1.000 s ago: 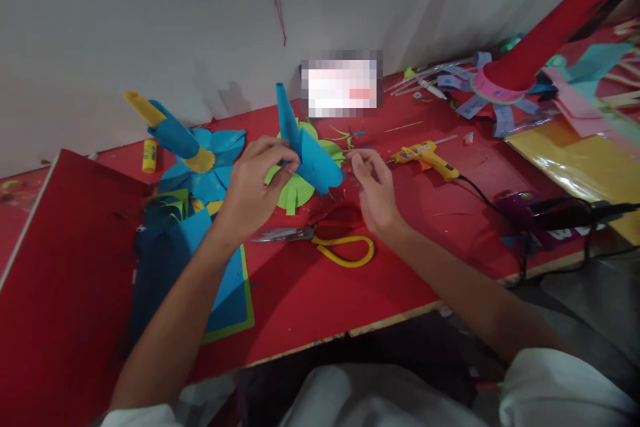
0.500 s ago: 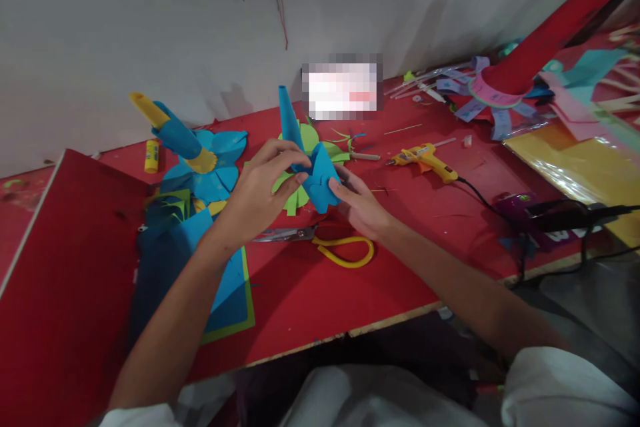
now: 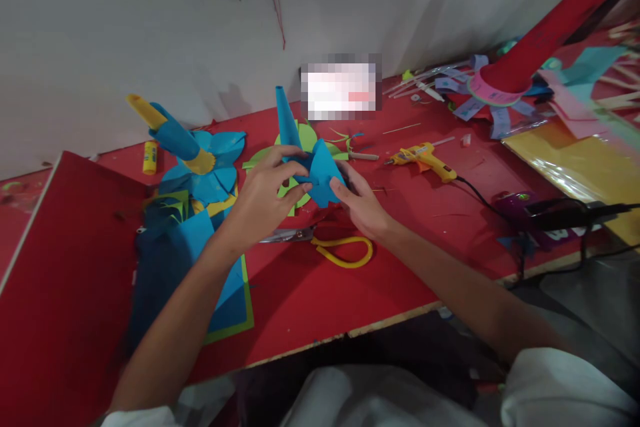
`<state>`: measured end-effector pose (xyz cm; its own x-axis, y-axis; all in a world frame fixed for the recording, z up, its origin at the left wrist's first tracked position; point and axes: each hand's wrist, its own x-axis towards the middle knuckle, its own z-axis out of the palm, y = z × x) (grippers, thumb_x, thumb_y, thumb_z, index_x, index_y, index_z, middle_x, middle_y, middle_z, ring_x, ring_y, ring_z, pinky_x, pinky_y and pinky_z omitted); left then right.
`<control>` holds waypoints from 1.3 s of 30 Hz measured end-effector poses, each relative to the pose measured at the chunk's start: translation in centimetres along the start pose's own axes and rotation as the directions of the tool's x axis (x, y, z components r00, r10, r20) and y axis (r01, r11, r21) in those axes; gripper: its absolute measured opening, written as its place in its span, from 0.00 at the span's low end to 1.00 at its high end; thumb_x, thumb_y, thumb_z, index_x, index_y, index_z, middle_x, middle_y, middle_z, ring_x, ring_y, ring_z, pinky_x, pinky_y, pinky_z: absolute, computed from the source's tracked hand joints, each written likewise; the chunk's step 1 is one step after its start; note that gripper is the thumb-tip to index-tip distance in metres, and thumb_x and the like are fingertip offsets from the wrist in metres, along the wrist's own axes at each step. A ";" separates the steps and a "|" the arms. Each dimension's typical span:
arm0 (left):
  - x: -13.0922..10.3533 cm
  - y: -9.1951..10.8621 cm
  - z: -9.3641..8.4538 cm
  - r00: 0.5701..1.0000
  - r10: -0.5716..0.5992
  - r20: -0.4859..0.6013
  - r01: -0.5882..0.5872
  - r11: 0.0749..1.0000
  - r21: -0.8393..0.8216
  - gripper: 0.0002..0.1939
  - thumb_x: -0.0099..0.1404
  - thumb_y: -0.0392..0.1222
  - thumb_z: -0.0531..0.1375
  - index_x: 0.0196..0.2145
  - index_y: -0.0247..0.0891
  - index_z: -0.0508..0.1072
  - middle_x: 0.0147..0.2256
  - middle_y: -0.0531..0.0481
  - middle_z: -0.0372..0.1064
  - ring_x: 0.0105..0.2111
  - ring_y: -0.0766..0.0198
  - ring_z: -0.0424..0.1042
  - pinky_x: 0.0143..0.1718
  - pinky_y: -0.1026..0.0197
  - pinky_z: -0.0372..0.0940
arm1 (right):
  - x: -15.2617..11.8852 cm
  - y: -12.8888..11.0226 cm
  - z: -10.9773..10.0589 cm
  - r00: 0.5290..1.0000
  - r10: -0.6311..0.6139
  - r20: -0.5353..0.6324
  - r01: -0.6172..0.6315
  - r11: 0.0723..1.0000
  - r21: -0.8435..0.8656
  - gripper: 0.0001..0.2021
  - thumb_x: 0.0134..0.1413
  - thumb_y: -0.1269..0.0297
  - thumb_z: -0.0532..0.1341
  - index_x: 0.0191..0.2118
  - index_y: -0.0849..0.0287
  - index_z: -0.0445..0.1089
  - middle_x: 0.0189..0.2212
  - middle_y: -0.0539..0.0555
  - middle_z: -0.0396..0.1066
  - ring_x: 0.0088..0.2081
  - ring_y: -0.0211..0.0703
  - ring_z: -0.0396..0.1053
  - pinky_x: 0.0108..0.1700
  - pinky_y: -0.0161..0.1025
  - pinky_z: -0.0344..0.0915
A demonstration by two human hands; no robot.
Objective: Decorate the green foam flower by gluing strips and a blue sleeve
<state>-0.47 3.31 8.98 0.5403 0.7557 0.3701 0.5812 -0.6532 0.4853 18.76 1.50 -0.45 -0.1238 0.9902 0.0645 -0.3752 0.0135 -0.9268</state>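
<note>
Between my two hands is a blue paper flower piece (image 3: 324, 172) with pointed petals, held above the red table. My left hand (image 3: 270, 190) pinches its left side with thumb and fingers. On the other side, my right hand (image 3: 361, 199) grips it, thumb in front and fingers behind. Just behind stands a rolled blue paper cone (image 3: 286, 117), its lower end hidden by my left hand. Under it lies a green paper flower (image 3: 305, 135), partly covered. Scissors with yellow handles (image 3: 345, 253) rest on the table below my hands.
Left of my hands stands a finished blue flower with a yellow centre (image 3: 203, 160), near a glue stick (image 3: 149, 157). Blue and green paper sheets (image 3: 233, 293) lie at front left beside a red panel (image 3: 70, 280). A yellow glue gun (image 3: 425, 159) with a black cord lies to the right.
The blue flower piece has turned slightly between my hands, so one broad petal now faces me. My left fingers have shifted a little lower along its edge.
</note>
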 end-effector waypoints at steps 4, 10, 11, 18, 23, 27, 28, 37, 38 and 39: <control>-0.2 0.6 -0.9 0.999 0.007 -0.050 -0.006 1.000 0.027 0.07 0.74 0.44 0.59 0.39 0.41 0.74 0.56 0.43 0.70 0.47 0.57 0.75 0.46 0.54 0.73 | 0.2 -0.2 0.1 0.997 -0.081 0.002 0.081 0.996 0.041 0.25 0.62 0.36 0.61 0.56 0.44 0.69 0.58 0.53 0.73 0.57 0.49 0.72 0.56 0.48 0.73; 1.1 1.8 -5.2 0.954 0.128 -0.270 -0.040 0.951 0.308 0.04 0.72 0.43 0.62 0.40 0.41 0.74 0.54 0.43 0.71 0.45 0.57 0.75 0.45 0.52 0.73 | 0.4 -1.1 -0.2 0.996 -0.083 -0.036 0.084 0.996 0.040 0.18 0.63 0.41 0.63 0.44 0.50 0.72 0.42 0.52 0.75 0.43 0.43 0.74 0.48 0.43 0.72; 1.8 1.9 -6.0 0.947 0.152 -0.283 -0.044 0.934 0.356 0.04 0.72 0.43 0.62 0.41 0.41 0.74 0.55 0.43 0.70 0.47 0.56 0.75 0.46 0.51 0.72 | 0.5 -1.2 -0.3 0.994 -0.092 -0.054 0.094 0.995 0.022 0.17 0.62 0.42 0.65 0.40 0.52 0.72 0.37 0.51 0.74 0.40 0.42 0.72 0.46 0.41 0.71; 7.0 1.9 -8.9 0.976 0.107 -0.190 0.005 0.859 0.512 0.08 0.71 0.41 0.62 0.47 0.39 0.74 0.61 0.41 0.63 0.53 0.47 0.75 0.51 0.41 0.73 | 0.4 -2.1 -0.3 0.985 -0.136 -0.108 0.131 0.990 -0.051 0.27 0.56 0.37 0.67 0.24 0.54 0.60 0.21 0.45 0.56 0.25 0.36 0.57 0.30 0.37 0.60; 8.8 1.3 -8.2 0.993 0.064 -0.100 0.007 0.811 0.585 0.13 0.65 0.30 0.65 0.48 0.36 0.76 0.59 0.39 0.65 0.57 0.42 0.72 0.58 0.39 0.69 | 0.2 -2.4 -0.1 0.975 -0.134 -0.175 0.125 0.990 -0.063 0.32 0.56 0.34 0.65 0.20 0.54 0.55 0.17 0.44 0.49 0.22 0.35 0.50 0.27 0.38 0.55; 8.3 -0.7 -6.8 0.998 0.027 -0.064 0.014 0.829 0.560 0.08 0.71 0.39 0.62 0.47 0.39 0.76 0.59 0.42 0.65 0.58 0.45 0.70 0.60 0.43 0.68 | 0.3 -2.3 -0.2 0.985 -0.103 -0.138 0.104 0.995 -0.003 0.30 0.54 0.36 0.67 0.20 0.54 0.56 0.17 0.43 0.50 0.21 0.34 0.51 0.27 0.37 0.54; 8.0 -1.2 -6.5 0.999 0.006 -0.043 0.018 0.841 0.541 0.09 0.73 0.44 0.61 0.47 0.39 0.76 0.58 0.42 0.65 0.57 0.45 0.71 0.60 0.42 0.67 | 0.3 -2.3 -0.3 0.988 -0.096 -0.118 0.098 0.995 0.008 0.30 0.55 0.37 0.68 0.20 0.54 0.57 0.16 0.43 0.50 0.21 0.34 0.52 0.28 0.37 0.56; 5.2 -5.5 -3.4 0.964 0.034 -0.263 0.020 0.980 0.198 0.27 0.74 0.60 0.56 0.64 0.47 0.66 0.63 0.40 0.62 0.60 0.52 0.68 0.57 0.49 0.70 | 0.2 -2.1 -0.3 0.998 -0.051 0.026 0.053 0.997 -0.058 0.24 0.59 0.40 0.66 0.26 0.56 0.67 0.22 0.47 0.66 0.26 0.36 0.64 0.33 0.37 0.60; 5.1 -6.2 -2.6 0.963 0.023 -0.267 0.017 0.989 0.146 0.28 0.73 0.60 0.57 0.65 0.48 0.65 0.64 0.41 0.63 0.59 0.52 0.69 0.59 0.47 0.69 | 0.2 -2.0 -0.3 0.999 -0.040 0.030 0.042 0.998 -0.054 0.23 0.59 0.40 0.66 0.27 0.56 0.67 0.23 0.47 0.67 0.27 0.36 0.64 0.33 0.37 0.60; 5.0 -6.8 -1.8 0.961 0.011 -0.278 0.014 0.996 0.085 0.29 0.72 0.62 0.58 0.65 0.49 0.64 0.64 0.42 0.64 0.57 0.53 0.71 0.60 0.45 0.68 | 0.2 -2.0 -0.3 0.999 -0.030 0.033 0.031 0.998 -0.049 0.23 0.59 0.41 0.67 0.28 0.56 0.67 0.24 0.47 0.68 0.27 0.36 0.64 0.33 0.37 0.61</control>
<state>-2.87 11.63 8.95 0.3562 0.7321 0.5806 0.6380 -0.6446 0.4214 19.79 1.69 1.27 -0.1427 0.9843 0.1040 -0.3337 0.0511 -0.9413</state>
